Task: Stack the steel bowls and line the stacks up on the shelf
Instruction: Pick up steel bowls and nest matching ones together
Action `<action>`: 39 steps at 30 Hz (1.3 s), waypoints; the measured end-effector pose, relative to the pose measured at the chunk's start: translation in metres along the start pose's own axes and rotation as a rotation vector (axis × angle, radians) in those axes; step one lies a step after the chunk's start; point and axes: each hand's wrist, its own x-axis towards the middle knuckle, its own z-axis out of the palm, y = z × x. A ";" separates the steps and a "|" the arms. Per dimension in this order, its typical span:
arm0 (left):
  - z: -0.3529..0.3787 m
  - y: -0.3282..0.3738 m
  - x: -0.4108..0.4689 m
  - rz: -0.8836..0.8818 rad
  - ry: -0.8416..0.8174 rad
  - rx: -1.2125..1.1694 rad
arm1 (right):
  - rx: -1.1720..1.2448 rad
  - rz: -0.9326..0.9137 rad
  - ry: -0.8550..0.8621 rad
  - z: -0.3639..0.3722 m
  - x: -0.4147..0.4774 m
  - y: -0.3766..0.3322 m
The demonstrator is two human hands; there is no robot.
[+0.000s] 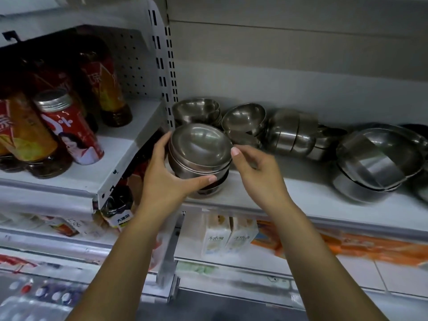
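Gripping the stack (200, 156) at nine o'clock, left hand (165, 174) wraps it; right hand (257, 169), fingers loosely curled, empty, hovers at three.

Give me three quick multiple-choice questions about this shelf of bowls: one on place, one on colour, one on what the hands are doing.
1. Where is the bowl stack that the hands are at?
A. front left of the shelf
B. far right end
C. on the floor

2. What colour is the label on the can to the left?
A. blue
B. red
C. green

3. What is the left hand doing?
A. hanging free
B. holding a bottle
C. gripping the stack

Answers: 1 A, it stands by the shelf post. 2 B, its label is red. 3 C, fingers wrap the stack while the right hand touches the rim.
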 end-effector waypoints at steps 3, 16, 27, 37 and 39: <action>-0.001 0.013 -0.004 0.044 0.024 -0.015 | 0.041 -0.042 0.043 -0.011 0.001 -0.012; 0.056 0.036 -0.021 0.222 -0.309 0.045 | -0.366 -0.006 0.107 -0.103 -0.008 -0.001; 0.111 0.032 -0.025 0.180 -0.427 0.054 | -0.461 0.018 0.229 -0.148 -0.028 0.032; 0.125 0.021 -0.029 0.072 -0.422 0.057 | -0.444 0.059 0.304 -0.141 -0.029 0.047; 0.125 0.020 -0.030 0.061 -0.405 0.055 | -0.429 0.057 0.328 -0.138 -0.031 0.048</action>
